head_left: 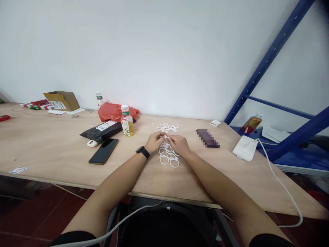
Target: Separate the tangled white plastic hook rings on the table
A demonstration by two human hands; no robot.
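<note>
Left hand: our left hand (155, 142) is curled into a narrow pinch, fingertips closed on a white plastic ring at the middle of the table, with a black smartwatch (143, 152) on the wrist.
Right hand: our right hand (179, 144) makes a matching narrow pinch, and its fingertips (169, 138) meet those of the left; from up here the ring seems to sit between both pinches, though the detail is small.
Rings: the white plastic rings (167, 155) lie directly under our hands, one loose, interlinked cluster just toward us and another (167, 128) just beyond our fingertips.
Table: we work on a plywood table (51, 144).
Left of the hands: a black smartphone (103, 151) lies near a black parcel bag (101, 132), with a bottled tea (127, 122) standing beside a red plastic bag (117, 112). A cardboard box (61, 101) sits farther off.
Right of the hands: a pixelated dark object (207, 138) lies near a white charger (245, 148) with a white cable (282, 185).
Behind: a blue steel shelf frame (269, 58) stands against the wall.
</note>
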